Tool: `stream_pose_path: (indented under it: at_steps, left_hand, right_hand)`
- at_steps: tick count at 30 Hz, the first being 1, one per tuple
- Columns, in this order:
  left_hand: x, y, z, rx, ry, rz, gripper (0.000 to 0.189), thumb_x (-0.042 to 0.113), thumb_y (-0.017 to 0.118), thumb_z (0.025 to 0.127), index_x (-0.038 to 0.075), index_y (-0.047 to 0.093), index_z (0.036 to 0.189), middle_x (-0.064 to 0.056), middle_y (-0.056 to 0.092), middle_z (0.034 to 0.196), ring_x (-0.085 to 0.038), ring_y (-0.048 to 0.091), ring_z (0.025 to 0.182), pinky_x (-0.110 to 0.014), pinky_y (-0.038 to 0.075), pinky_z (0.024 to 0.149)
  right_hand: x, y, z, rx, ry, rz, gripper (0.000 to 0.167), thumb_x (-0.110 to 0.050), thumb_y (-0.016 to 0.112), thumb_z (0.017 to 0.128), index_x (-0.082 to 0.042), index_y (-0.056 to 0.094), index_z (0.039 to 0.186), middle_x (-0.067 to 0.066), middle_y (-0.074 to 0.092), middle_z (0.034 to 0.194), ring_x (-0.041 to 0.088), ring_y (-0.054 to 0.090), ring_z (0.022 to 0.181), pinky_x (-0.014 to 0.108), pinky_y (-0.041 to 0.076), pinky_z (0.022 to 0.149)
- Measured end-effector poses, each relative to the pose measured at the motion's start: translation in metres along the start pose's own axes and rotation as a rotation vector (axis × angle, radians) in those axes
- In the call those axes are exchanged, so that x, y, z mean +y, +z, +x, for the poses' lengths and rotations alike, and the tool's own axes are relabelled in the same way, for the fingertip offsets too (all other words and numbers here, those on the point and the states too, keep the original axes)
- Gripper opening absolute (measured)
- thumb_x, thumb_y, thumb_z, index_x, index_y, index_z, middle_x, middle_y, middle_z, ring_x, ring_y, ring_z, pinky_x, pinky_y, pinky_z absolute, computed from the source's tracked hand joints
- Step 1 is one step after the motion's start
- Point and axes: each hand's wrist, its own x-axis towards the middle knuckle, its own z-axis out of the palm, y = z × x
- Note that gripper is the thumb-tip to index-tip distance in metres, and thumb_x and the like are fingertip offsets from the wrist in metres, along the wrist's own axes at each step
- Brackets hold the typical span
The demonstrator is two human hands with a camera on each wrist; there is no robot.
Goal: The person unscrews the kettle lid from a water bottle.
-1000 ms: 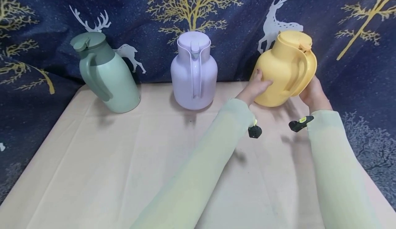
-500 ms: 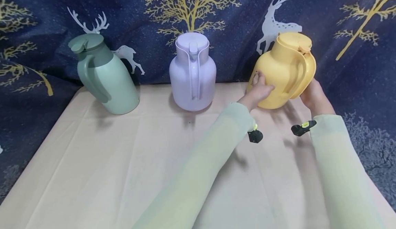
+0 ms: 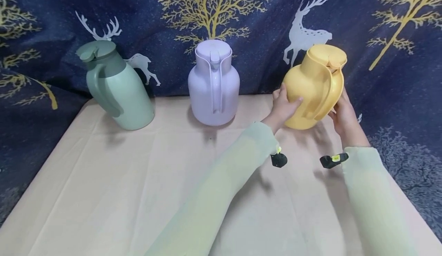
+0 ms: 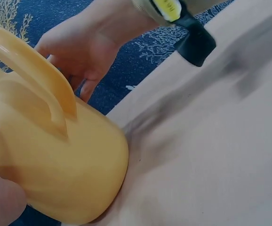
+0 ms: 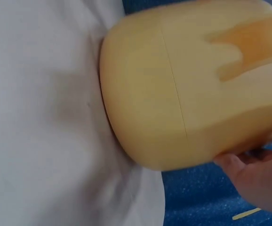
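In the head view a yellow vacuum jug (image 3: 307, 85) stands at the right back of the table, its handle turned to the near right. My left hand (image 3: 281, 108) holds the jug's left side, thumb on the near face and fingers further back. On the other side my right hand (image 3: 343, 118) holds the jug behind the handle; its fingers are partly hidden there. The left wrist view shows that right hand (image 4: 82, 47) with bent fingers beyond the handle. In the right wrist view the hand (image 5: 263, 181) touches the jug's (image 5: 150, 94) side. Whether the base rests fully on the table is unclear.
A lilac jug (image 3: 214, 87) stands at the middle back, its handle facing me. A green jug (image 3: 121, 91) is at the left back. A pale cloth covers the table (image 3: 103, 194). Directly behind hangs a dark blue curtain (image 3: 255, 48) with trees and deer.
The yellow jug has come slightly nearer and to the left, both hands moving with it. Its handle has turned a little. The lilac and green jugs stay in place; the camera view shifts slightly.
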Motion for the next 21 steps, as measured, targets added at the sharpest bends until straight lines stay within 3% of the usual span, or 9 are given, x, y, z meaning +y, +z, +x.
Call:
stream_pose_path:
  at_steps: [4, 11, 16, 21]
  left_hand:
    - [-0.007, -0.002, 0.0, 0.009, 0.049, 0.044, 0.079, 0.024, 0.068, 0.098, 0.014, 0.024, 0.163, -0.006, 0.033, 0.158, -0.019, 0.035, 0.15, -0.021, 0.028, 0.123]
    - [-0.011, -0.003, -0.006, 0.05, 0.095, 0.027, 0.075, 0.023, 0.072, 0.097, 0.016, 0.032, 0.16, -0.004, 0.038, 0.155, -0.019, 0.039, 0.147, -0.019, 0.031, 0.121]
    - [-0.01, -0.007, -0.014, 0.049, 0.108, 0.046, 0.076, 0.028, 0.071, 0.097, 0.019, 0.031, 0.161, -0.001, 0.034, 0.167, -0.022, 0.032, 0.154, -0.027, 0.027, 0.126]
    - [-0.018, -0.012, -0.023, 0.033, 0.175, 0.076, 0.075, 0.03, 0.07, 0.098, 0.014, 0.032, 0.16, -0.003, 0.034, 0.167, -0.02, 0.031, 0.157, -0.03, 0.022, 0.129]
  right_hand:
    - [0.002, 0.008, -0.008, 0.019, 0.013, 0.011, 0.061, -0.055, 0.047, 0.105, -0.056, 0.017, 0.157, -0.02, 0.02, 0.17, 0.003, 0.023, 0.155, 0.019, 0.032, 0.098]
    - [-0.004, 0.012, -0.027, -0.016, -0.021, 0.069, 0.058, -0.049, 0.046, 0.106, -0.053, 0.019, 0.158, -0.019, 0.019, 0.17, 0.004, 0.025, 0.153, 0.02, 0.035, 0.094]
    - [-0.008, 0.019, -0.035, -0.009, -0.02, 0.105, 0.057, -0.048, 0.047, 0.106, -0.054, 0.021, 0.157, -0.021, 0.018, 0.169, 0.004, 0.02, 0.156, 0.026, 0.03, 0.103]
    - [-0.007, 0.019, -0.048, -0.025, 0.0, 0.123, 0.058, -0.046, 0.047, 0.107, -0.055, 0.019, 0.157, -0.025, 0.012, 0.17, 0.002, 0.012, 0.159, 0.032, 0.022, 0.122]
